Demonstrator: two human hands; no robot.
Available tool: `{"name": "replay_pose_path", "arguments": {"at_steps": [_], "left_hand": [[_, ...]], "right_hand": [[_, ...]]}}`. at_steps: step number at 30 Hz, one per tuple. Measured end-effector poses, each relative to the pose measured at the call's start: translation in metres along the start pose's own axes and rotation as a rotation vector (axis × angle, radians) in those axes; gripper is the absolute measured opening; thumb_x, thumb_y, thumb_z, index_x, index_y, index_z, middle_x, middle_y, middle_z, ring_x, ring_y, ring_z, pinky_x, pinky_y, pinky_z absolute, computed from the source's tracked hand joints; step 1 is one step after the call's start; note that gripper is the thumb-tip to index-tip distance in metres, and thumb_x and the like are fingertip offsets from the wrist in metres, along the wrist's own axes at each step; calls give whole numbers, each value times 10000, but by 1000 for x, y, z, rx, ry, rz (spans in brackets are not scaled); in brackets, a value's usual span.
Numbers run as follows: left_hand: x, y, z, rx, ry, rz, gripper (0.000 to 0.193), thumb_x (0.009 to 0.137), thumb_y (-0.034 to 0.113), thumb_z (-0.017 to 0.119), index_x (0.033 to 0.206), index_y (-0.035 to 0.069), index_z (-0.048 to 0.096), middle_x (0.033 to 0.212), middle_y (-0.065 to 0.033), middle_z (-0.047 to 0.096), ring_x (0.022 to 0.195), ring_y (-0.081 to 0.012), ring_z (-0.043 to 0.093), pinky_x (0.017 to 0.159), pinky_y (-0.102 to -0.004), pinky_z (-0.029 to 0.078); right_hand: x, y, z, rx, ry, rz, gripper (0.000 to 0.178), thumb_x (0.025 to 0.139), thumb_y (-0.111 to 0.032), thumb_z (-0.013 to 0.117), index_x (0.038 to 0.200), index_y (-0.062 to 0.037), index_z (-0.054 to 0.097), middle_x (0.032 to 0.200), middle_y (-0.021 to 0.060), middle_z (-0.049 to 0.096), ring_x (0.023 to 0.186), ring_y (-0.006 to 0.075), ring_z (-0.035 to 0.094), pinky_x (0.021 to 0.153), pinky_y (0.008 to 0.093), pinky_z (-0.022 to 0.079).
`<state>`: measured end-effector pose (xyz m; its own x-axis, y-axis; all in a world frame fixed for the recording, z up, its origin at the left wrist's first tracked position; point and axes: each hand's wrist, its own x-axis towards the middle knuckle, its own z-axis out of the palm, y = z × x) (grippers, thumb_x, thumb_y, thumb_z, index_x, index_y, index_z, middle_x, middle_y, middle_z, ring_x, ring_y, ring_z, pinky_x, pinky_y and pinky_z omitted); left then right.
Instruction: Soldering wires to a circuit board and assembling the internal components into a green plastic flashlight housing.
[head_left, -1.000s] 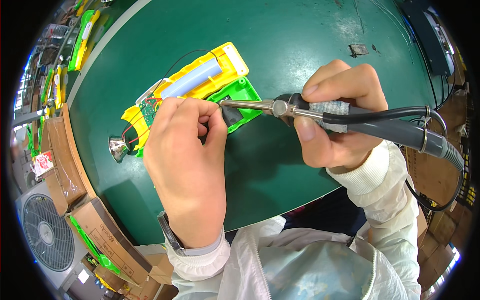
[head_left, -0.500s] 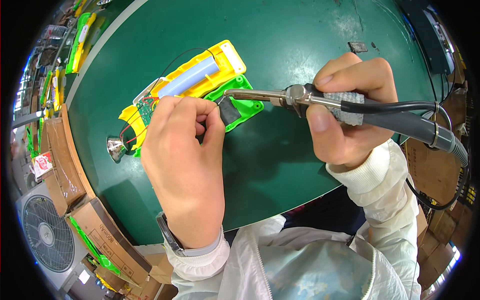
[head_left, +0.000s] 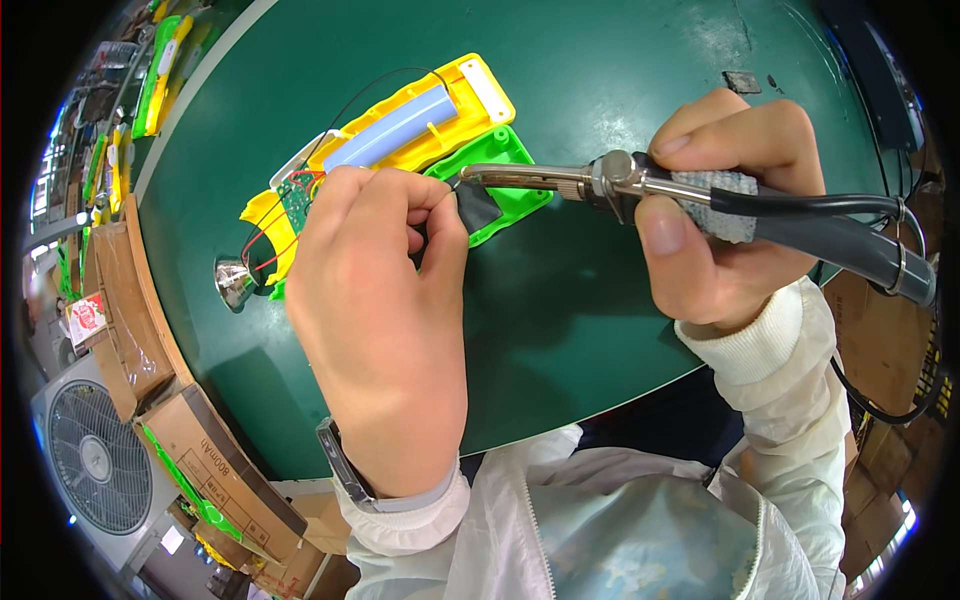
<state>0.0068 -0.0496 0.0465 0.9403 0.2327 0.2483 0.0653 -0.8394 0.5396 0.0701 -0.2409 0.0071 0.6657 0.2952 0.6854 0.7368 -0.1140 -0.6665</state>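
My right hand point(head_left: 735, 215) grips a soldering iron point(head_left: 622, 178) with a grey foam wrap, a dark handle and a thin metal tube alongside. Its bent tip points left and meets the end of a thin wire point(head_left: 456, 186) at my left fingertips. My left hand point(head_left: 385, 300) is closed in a pinch on that wire, over an opened flashlight-like casing. A blue cylindrical battery point(head_left: 395, 130) lies in the yellow shell half point(head_left: 466, 132). Next to it is the green shell half point(head_left: 526, 200) with a black pad point(head_left: 480, 208). My fingers partly hide the green circuit board point(head_left: 294, 200).
Red and black wires run from the board toward a silver reflector cup point(head_left: 235, 284) on the green table point(head_left: 600, 370). A dark flat scrap point(head_left: 741, 82) lies far right. Cardboard boxes point(head_left: 215, 470) and a fan point(head_left: 98, 458) stand left. The iron's cable point(head_left: 880, 412) hangs right.
The casing, both hands and the iron appear shifted slightly right in the picture, together with the scrap on the table. The iron's tip stays at my left fingertips, and both grips are unchanged.
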Motion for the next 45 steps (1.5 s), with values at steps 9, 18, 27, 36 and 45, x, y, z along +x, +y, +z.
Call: {"name": "replay_pose_path", "arguments": {"at_steps": [9, 18, 27, 36, 45], "left_hand": [[2, 3, 0, 22, 22, 13, 83, 791, 4, 732, 836, 6, 662, 752, -39, 606, 630, -115, 532, 622, -262, 459], [-14, 5, -11, 31, 111, 25, 192, 787, -15, 744, 971, 16, 697, 868, -54, 638, 683, -126, 562, 636, -261, 447], [-36, -64, -57, 148, 83, 26, 316, 771, -39, 738, 1079, 8, 688, 1034, -119, 650, 939, -229, 641, 833, -331, 494], [-32, -60, -42, -251, 168, -237, 155, 794, -26, 774, 896, -45, 659, 859, -55, 619, 744, -106, 649, 667, -237, 541], [-52, 24, 7, -135, 321, -279, 280, 804, 4, 750, 977, 54, 535, 737, -60, 568, 567, -140, 566, 558, -298, 488]], "right_hand": [[2, 4, -10, -34, 28, -2, 398, 836, -230, 768, 987, 18, 495, 812, 142, 585, 608, 114, 483, 546, 228, 405], [-1, -12, -7, 99, 136, 113, 387, 854, -245, 754, 997, -14, 479, 821, 135, 581, 563, 108, 499, 493, 236, 436], [-2, -12, -8, 105, 157, 73, 342, 876, -214, 731, 996, -15, 480, 802, 119, 563, 569, 112, 498, 508, 242, 441], [3, -8, -7, 94, 260, 27, 241, 878, -108, 687, 996, 3, 509, 812, 109, 574, 602, 111, 515, 553, 238, 445], [8, -6, -12, 4, 531, 83, 162, 859, -45, 652, 947, 9, 526, 788, 93, 596, 606, 100, 542, 551, 224, 441]]}}
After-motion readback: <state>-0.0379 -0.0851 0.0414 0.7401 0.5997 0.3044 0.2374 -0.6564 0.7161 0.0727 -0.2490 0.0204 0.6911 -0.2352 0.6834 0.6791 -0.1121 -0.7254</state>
